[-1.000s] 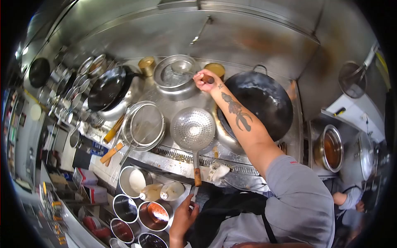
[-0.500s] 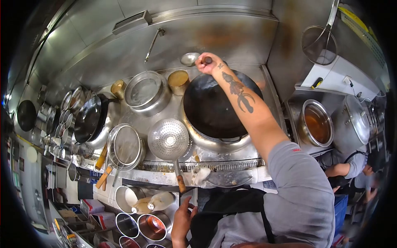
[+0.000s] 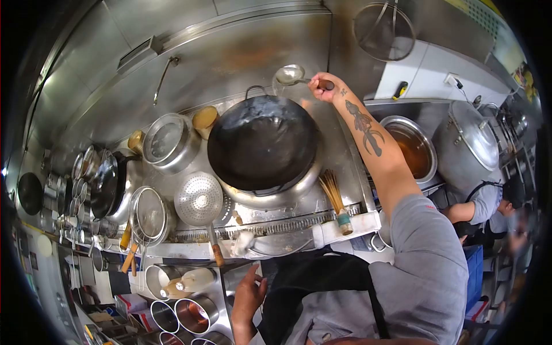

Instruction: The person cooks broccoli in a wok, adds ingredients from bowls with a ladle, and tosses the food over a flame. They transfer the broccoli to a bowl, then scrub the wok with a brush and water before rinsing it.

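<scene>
Steel runs everywhere around this cook's station, and the work sits at the far end of an outstretched arm: the right hand [image 3: 323, 86] is closed around the dark handle of a ladle [image 3: 290, 74], whose bowl hangs just beyond the back rim of the big black wok [image 3: 261, 141], with what looks like a thin clear stream falling from it. The wok lies below and to the left of that hand, seated in its burner ring. The left hand [image 3: 247, 296] is down near the body, fingers loosely spread and holding nothing, just below the front edge of the counter and close to the wooden handle of the perforated skimmer [image 3: 198, 198]. A bamboo wok brush [image 3: 335, 195] lies under the extended forearm, and a pot of brown stock [image 3: 409, 146] sits to the right of it. The likely trouble is spillage: the ladle is held at full reach and tipped near the rim, so liquid could miss the wok and run down the back wall. The forearm also crosses above the wok, so steam or spatter could catch bare skin. A co-worker [image 3: 489, 207] bends low at the far right, well apart from both hands.
</scene>
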The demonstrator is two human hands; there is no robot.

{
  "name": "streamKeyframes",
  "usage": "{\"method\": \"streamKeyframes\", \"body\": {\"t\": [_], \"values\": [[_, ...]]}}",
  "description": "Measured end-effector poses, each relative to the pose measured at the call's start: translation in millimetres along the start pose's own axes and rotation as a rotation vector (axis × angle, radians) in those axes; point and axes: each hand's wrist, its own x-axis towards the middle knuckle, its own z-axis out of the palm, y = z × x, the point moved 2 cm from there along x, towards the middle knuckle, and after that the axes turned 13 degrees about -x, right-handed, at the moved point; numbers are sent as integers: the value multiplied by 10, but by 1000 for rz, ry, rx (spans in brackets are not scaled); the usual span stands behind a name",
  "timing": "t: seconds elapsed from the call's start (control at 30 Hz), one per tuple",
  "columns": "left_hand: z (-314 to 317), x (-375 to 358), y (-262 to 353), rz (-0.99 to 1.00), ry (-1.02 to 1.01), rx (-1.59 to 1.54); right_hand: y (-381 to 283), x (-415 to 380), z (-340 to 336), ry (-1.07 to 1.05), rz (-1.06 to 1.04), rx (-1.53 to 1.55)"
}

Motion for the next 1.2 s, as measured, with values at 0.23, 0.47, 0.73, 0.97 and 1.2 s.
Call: {"method": "streamKeyframes", "body": {"t": [0.23,0.47,0.73,0.97,1.2], "values": [[475,-106,194,87,51,69,275,-1147,-524,221,43,-143],[152,5,-595,115,348,431,750,-2222,-1099,151,88,-226],[-113,429,-1299,59,530,666,1788,-3656,-563,234,59,94],[-378,544,-1512,-12,587,690,2760,-4491,85,292,174,115],[-548,777,-1944,-51,506,278,3486,-4664,1035,297,220,127]]}}
